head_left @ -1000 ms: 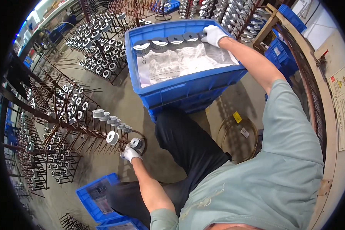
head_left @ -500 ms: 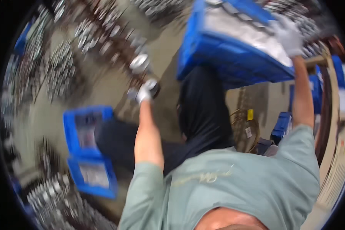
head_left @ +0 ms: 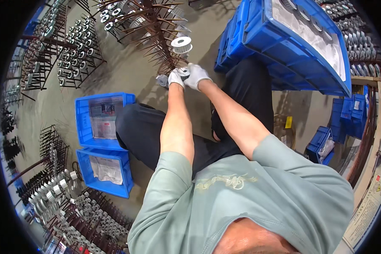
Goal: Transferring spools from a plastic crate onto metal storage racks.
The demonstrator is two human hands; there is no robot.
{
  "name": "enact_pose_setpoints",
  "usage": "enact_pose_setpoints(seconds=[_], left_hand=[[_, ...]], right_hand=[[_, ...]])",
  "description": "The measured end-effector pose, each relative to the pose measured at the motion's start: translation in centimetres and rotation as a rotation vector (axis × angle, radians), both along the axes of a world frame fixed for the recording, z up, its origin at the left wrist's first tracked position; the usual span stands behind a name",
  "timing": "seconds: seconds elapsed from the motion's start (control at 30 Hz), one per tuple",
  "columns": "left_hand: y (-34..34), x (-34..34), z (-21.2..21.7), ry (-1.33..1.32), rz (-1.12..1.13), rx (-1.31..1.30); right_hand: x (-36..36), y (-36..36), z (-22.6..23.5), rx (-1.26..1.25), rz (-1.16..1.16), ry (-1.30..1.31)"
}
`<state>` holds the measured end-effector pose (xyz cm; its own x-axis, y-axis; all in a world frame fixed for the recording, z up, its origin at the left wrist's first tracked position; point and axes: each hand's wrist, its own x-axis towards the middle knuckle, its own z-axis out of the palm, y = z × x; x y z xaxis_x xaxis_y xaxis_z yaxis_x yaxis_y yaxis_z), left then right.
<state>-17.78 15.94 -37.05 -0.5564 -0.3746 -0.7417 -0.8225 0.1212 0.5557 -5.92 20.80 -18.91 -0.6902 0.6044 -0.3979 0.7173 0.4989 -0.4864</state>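
Both my hands wear white gloves and meet low on a rusty rack [head_left: 153,31] that bristles with pegs. My left hand [head_left: 176,78] is closed on a small silver metal pulley [head_left: 184,72] with a dark centre. From the other side my right hand [head_left: 196,77] closes round the same pulley; its fingertips are partly hidden. Just above them a larger flanged pulley [head_left: 181,44] hangs on the rack. Another silver part [head_left: 161,80] sits beside my left hand at the rack's lower end.
A tilted blue crate [head_left: 296,61] at the right holds paper and a row of metal rings along its far side. Two blue crates lined with newspaper, one farther [head_left: 82,122] and one nearer [head_left: 85,169], stand by my left leg. Racks loaded with silver parts [head_left: 76,57] stand at the left.
My right hand has left the tilted crate and come left to join my left hand at the pulley. My left hand stays low on the rack. The view has shifted.
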Motion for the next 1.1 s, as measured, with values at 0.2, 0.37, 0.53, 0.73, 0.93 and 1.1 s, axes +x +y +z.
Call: enact_pose_setpoints(seconds=[0.2, 0.37, 0.53, 0.73, 0.93, 1.1], left_hand=[[-0.5, -1.9, -0.7, -0.011, -0.066, 0.057], [2.4, -2.1, 0.9, 0.010, -0.396, 0.315], [-2.1, -2.6, -0.1, 0.031, -0.582, 0.450], [-5.9, 0.9, -1.8, 0.046, -0.655, 0.530], [-3.8, -3.4, -2.0, 0.033, -0.637, 0.545], [-1.8, -0.9, 0.1, 0.005, -0.544, 0.596]], right_hand=[[-2.4, -0.3, -2.0, -0.254, -0.084, 0.236], [-2.2, 0.2, -3.1, -0.104, -0.016, 0.344], [1.1, -1.2, 2.4, 0.008, -0.019, 0.159], [13.2, -1.1, 22.8, -0.207, 0.159, 0.615], [21.2, 14.9, 34.1, 0.526, -0.289, 0.582], [27.6, 29.1, 31.9, 0.895, -0.224, -0.025]])
